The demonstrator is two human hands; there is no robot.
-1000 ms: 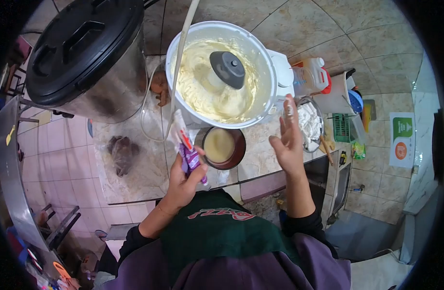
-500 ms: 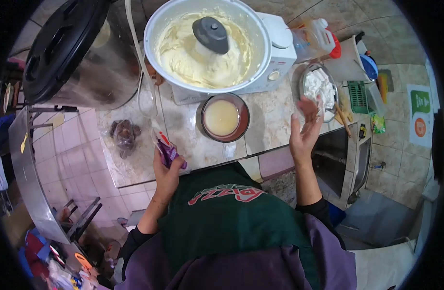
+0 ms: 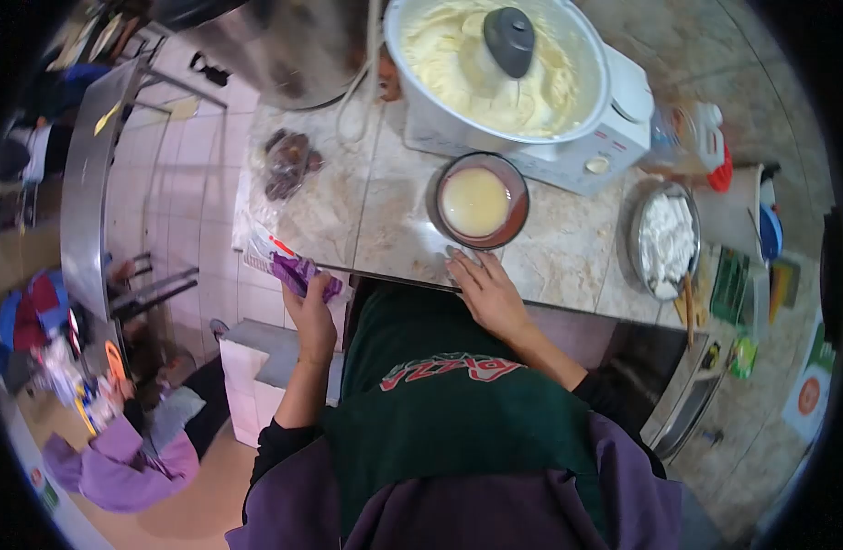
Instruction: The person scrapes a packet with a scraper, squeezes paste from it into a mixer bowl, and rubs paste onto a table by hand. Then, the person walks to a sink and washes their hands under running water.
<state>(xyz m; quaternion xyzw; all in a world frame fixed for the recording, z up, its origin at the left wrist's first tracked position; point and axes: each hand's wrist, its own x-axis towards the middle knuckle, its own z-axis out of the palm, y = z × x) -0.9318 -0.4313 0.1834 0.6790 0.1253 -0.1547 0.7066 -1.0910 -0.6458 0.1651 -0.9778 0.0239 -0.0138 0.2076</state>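
Observation:
A crumpled purple-and-clear plastic packet (image 3: 301, 278) is in my left hand (image 3: 313, 321), its fingers closed round it, just off the counter's front left edge. My right hand (image 3: 491, 295) lies with fingers stretched out on the counter's front edge and holds nothing. Just beyond those fingertips stands a round bowl of pale yellowish liquid (image 3: 477, 201). Behind it, a mixer (image 3: 614, 137) carries a large white bowl (image 3: 591, 69) of creamy pale batter, with a dark grey cap (image 3: 509, 42) at its centre.
At the right stand a metal bowl of white cream (image 3: 667, 243), a wooden stick (image 3: 690, 310) and a plastic jug (image 3: 692, 137). A bag of dark brown pieces (image 3: 291, 163) lies at the back left, near a big metal container (image 3: 293, 55). Another person (image 3: 132, 458) is at the lower left.
My right hand has come down and left from beside the metal bowl to the counter edge. My left hand still holds the packet. The view has turned, showing more of the left side.

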